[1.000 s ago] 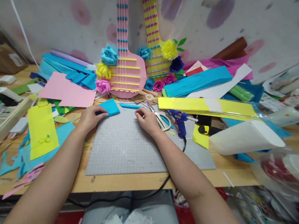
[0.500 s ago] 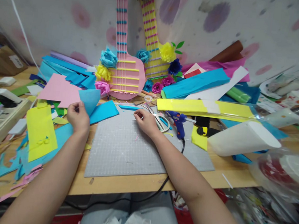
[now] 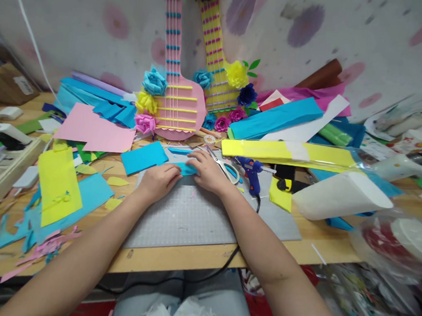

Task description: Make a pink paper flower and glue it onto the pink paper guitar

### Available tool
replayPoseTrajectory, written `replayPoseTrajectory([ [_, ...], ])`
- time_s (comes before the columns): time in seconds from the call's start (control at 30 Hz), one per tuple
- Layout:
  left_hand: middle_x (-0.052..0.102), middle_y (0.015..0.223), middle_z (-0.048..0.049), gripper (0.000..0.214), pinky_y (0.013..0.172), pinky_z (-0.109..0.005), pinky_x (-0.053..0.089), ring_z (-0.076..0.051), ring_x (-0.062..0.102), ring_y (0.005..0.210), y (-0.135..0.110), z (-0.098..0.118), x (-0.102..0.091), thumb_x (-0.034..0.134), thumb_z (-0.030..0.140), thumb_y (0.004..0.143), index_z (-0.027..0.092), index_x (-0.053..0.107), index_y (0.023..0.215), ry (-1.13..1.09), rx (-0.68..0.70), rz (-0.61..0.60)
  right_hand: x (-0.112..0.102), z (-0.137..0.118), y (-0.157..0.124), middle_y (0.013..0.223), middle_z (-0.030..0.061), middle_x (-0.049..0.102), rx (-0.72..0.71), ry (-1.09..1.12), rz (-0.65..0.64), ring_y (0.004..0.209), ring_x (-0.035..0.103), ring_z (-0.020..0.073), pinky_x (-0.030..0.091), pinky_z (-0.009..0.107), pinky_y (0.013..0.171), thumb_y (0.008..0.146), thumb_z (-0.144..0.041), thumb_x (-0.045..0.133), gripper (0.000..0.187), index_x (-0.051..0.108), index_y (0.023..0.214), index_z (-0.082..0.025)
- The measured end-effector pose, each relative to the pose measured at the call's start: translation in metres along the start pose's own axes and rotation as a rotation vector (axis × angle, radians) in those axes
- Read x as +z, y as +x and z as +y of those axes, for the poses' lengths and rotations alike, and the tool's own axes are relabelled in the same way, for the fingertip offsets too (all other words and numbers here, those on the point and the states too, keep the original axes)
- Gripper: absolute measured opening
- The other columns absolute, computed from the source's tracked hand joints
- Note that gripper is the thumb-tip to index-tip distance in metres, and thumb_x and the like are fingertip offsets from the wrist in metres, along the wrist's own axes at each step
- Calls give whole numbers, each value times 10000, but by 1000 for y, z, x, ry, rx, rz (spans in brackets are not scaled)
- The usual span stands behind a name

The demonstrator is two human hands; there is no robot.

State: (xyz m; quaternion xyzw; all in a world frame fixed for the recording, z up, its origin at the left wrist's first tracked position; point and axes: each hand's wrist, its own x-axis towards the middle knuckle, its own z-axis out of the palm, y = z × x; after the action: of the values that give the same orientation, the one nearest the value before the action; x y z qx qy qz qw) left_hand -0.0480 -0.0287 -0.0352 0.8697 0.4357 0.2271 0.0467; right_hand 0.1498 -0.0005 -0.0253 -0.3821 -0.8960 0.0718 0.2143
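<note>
Both hands hold a small piece of blue crepe paper (image 3: 187, 169) over the grey cutting mat (image 3: 184, 224). My left hand (image 3: 161, 181) pinches its left end, and my right hand (image 3: 208, 171) has closed fingers on its right end. A pair of scissors (image 3: 231, 173) with pale handles lies just right of my right hand. Beyond it rests a blue hot glue gun (image 3: 252, 173), its black cord trailing off the table edge. Left of the hands is a flat blue paper rectangle (image 3: 145, 157).
Two paper guitars, one pink (image 3: 185, 107) and one yellow (image 3: 217, 80), lean on the wall with paper flowers. Yellow paper (image 3: 60, 180), pink paper (image 3: 110, 138) and scraps lie at left. A yellow roll (image 3: 262, 151) and a white paper tube (image 3: 343, 197) lie at right.
My left hand has moved right with the blue crepe paper, from beside the pink paper to over the mat. My right hand now also grips the piece.
</note>
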Motion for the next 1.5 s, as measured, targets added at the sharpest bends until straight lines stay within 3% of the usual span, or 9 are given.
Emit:
replayPoseTrajectory([
  [0.13, 654, 1039, -67, 284, 831, -312, 443, -191, 593, 968, -3, -3, -9, 469, 417, 840, 202, 596, 975, -57, -8, -83, -6, 5, 1, 900, 91, 657, -1, -1, -140, 942, 531, 202, 409, 335, 862, 713, -53, 531, 201, 666, 823, -152],
  [0.27, 647, 1017, -60, 296, 832, -339, 433, -220, 564, 976, -5, -12, -19, 565, 436, 753, 223, 615, 953, -70, -68, -176, -9, 5, -4, 861, 75, 665, 67, 15, -178, 914, 543, 195, 407, 305, 823, 689, -36, 560, 209, 677, 805, -164],
  [0.4, 659, 899, -43, 240, 761, -315, 428, -206, 568, 898, -6, -21, -20, 468, 395, 800, 221, 630, 832, -78, -167, -203, -4, 8, -14, 920, 67, 660, 179, 121, -105, 898, 554, 179, 403, 293, 807, 720, -155, 627, 166, 667, 880, -169],
  [0.63, 658, 831, -34, 291, 654, -286, 408, -196, 583, 771, -6, -21, -20, 425, 443, 813, 228, 610, 879, -81, -340, -184, -2, 6, -22, 689, -9, 610, 376, 286, -7, 646, 514, 112, 351, 220, 617, 796, -261, 566, 119, 644, 751, -185],
  [0.9, 652, 770, -14, 256, 557, -265, 362, -192, 599, 710, -2, -15, -19, 490, 443, 792, 248, 580, 932, 4, -520, -182, 4, 0, -18, 748, 31, 628, 455, 62, 4, 734, 545, 164, 341, 260, 644, 816, -293, 554, 112, 599, 798, -192],
  [1.03, 643, 776, 3, 350, 534, -253, 342, -181, 600, 687, -2, -17, -17, 525, 448, 778, 244, 499, 1062, -2, -593, -169, 8, -5, -12, 781, 26, 651, 559, 62, 11, 762, 583, 180, 356, 267, 644, 805, -258, 571, 209, 528, 999, -195],
  [1.3, 660, 785, 8, 405, 542, -267, 336, -205, 616, 714, 0, -17, -17, 549, 457, 772, 250, 444, 1104, 64, -653, -150, 15, -10, -8, 881, 119, 654, 565, -113, -42, 859, 605, 258, 384, 312, 666, 852, -265, 492, 278, 460, 1105, -155],
  [1.5, 658, 788, 0, 371, 518, -266, 304, -211, 608, 697, 4, -11, -17, 518, 459, 793, 238, 445, 1082, 134, -662, -203, 15, -12, -5, 905, 128, 652, 560, -215, -106, 873, 602, 259, 394, 314, 670, 877, -291, 448, 232, 467, 1066, -158],
])
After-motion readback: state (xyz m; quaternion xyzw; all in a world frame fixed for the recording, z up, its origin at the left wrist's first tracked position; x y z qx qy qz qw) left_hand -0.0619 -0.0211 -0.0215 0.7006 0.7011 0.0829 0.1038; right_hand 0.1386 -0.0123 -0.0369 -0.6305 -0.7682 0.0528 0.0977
